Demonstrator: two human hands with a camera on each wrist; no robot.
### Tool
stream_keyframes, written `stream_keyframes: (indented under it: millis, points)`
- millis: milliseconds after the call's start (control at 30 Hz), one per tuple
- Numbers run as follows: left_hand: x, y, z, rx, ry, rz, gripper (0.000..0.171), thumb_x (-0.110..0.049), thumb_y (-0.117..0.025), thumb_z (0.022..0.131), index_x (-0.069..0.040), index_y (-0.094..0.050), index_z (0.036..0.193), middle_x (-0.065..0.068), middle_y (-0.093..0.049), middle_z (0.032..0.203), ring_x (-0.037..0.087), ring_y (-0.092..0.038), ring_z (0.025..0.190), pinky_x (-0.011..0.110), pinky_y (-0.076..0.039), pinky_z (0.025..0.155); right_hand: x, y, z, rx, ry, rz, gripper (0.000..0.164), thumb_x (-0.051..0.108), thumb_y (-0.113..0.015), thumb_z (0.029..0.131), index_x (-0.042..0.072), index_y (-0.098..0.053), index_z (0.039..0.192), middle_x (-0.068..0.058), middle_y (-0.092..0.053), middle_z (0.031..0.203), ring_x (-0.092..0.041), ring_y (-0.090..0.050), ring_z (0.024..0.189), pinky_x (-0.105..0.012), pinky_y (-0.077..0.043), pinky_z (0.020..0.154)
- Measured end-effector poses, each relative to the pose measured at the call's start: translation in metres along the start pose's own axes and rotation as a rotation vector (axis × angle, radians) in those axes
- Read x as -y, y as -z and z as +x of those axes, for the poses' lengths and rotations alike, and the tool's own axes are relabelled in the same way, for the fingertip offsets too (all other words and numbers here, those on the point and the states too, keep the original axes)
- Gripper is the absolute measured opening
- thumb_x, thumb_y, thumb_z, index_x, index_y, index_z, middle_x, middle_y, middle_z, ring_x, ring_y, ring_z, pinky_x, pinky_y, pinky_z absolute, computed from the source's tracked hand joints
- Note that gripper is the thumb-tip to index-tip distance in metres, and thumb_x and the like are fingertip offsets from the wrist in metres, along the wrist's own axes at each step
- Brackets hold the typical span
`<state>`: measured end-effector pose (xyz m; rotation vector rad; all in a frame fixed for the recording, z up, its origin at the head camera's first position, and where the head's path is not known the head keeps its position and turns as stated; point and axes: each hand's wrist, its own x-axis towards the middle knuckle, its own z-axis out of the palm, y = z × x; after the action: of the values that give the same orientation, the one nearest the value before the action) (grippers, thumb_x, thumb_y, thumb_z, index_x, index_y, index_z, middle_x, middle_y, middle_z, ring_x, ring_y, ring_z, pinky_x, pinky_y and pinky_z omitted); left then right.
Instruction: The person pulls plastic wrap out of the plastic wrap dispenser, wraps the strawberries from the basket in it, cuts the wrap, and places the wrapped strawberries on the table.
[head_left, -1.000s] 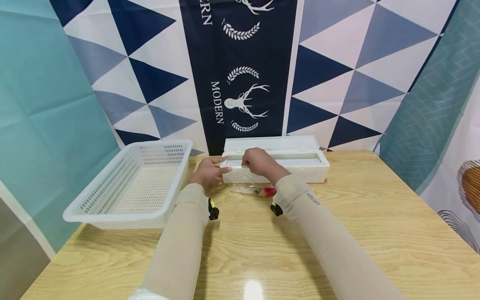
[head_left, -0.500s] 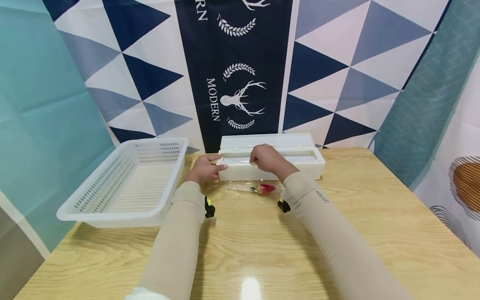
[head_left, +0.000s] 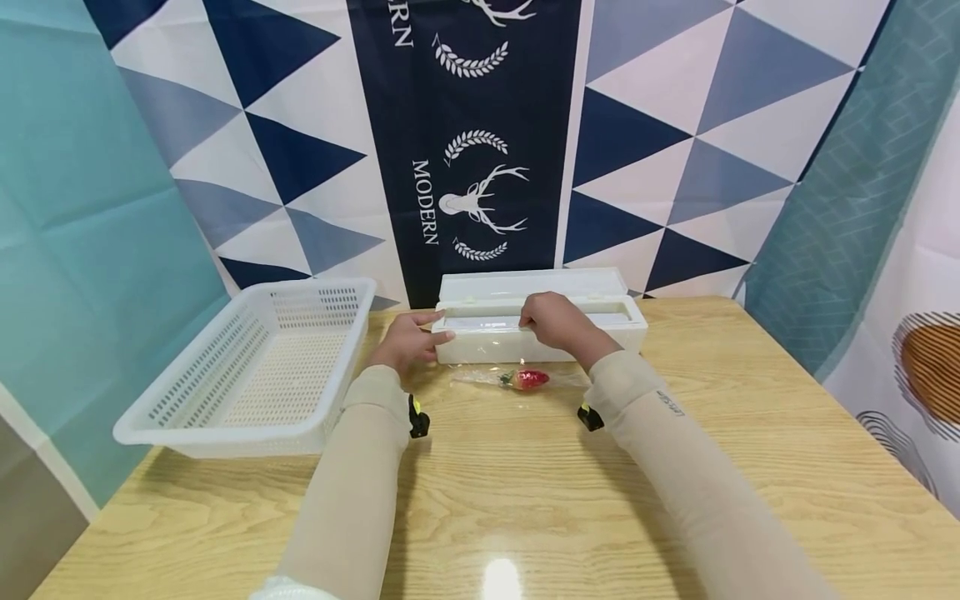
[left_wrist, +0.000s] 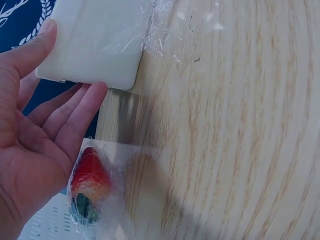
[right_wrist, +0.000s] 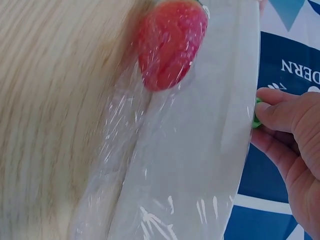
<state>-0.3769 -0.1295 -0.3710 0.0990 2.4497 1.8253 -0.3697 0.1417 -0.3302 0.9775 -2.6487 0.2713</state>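
A long white cling film dispenser [head_left: 480, 346] lies at the back of the table with its lid raised. My left hand [head_left: 408, 340] holds its left end between thumb and fingers. At the front rim my right hand [head_left: 558, 321] pinches a small green slide cutter [right_wrist: 257, 114], mostly hidden by the fingers. Clear film [right_wrist: 150, 200] hangs over the box's front and onto the table. A red strawberry [head_left: 531, 379] with green leaves lies in that film before the box. Beside the left palm, the left wrist view has another strawberry [left_wrist: 91, 175] in clear film.
A white perforated plastic basket [head_left: 232, 433] stands at the left of the wooden table [head_left: 487, 483]. A patterned cloth [head_left: 487, 100] hangs right behind the box, and a teal cloth [head_left: 97, 208] hangs at the left.
My right hand has slid to the right along the dispenser's rim, leaving more of the strawberry in sight. The left hand stays at the box's left end. The head view has shifted slightly.
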Motion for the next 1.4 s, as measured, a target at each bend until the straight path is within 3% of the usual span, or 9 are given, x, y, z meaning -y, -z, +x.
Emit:
stream_keyframes:
  millis: [400, 700, 933, 1400]
  points:
    - [0.002, 0.001, 0.003, -0.006, -0.016, 0.016, 0.058, -0.016, -0.08, 0.082, -0.021, -0.059, 0.136, 0.016, -0.063, 0.122, 0.024, -0.068, 0.076, 0.048, -0.055, 0.082, -0.006, 0.001, -0.005, -0.008, 0.015, 0.002, 0.021, -0.012, -0.063, 0.084, 0.002, -0.077, 0.091, -0.01, -0.072, 0.089, -0.027, -0.068, 0.089, -0.04, -0.055, 0.082]
    - [0.001, -0.002, 0.003, -0.003, -0.022, 0.026, 0.058, -0.017, -0.08, 0.082, -0.021, -0.059, 0.136, 0.017, -0.064, 0.119, 0.023, -0.068, 0.076, 0.048, -0.054, 0.083, -0.015, 0.007, -0.016, 0.015, -0.033, -0.004, 0.021, -0.012, -0.063, 0.085, 0.002, -0.077, 0.092, -0.011, -0.071, 0.09, -0.028, -0.067, 0.091, -0.041, -0.055, 0.083]
    - [0.001, 0.002, 0.001, -0.016, -0.028, 0.076, 0.058, -0.021, -0.08, 0.082, -0.022, -0.059, 0.136, 0.014, -0.059, 0.13, 0.02, -0.067, 0.075, 0.046, -0.054, 0.083, -0.03, 0.015, -0.031, 0.026, -0.079, -0.023, 0.021, -0.012, -0.062, 0.085, 0.001, -0.077, 0.093, -0.013, -0.072, 0.093, -0.031, -0.067, 0.093, -0.043, -0.054, 0.083]
    - [0.003, 0.002, 0.005, -0.001, -0.019, 0.03, 0.06, -0.016, -0.08, 0.082, -0.02, -0.057, 0.137, 0.015, -0.06, 0.126, 0.018, -0.064, 0.074, 0.046, -0.055, 0.083, -0.053, 0.026, -0.062, -0.003, -0.102, 0.007, 0.019, -0.013, -0.062, 0.086, -0.002, -0.076, 0.094, -0.015, -0.071, 0.092, -0.033, -0.067, 0.09, -0.044, -0.055, 0.08]
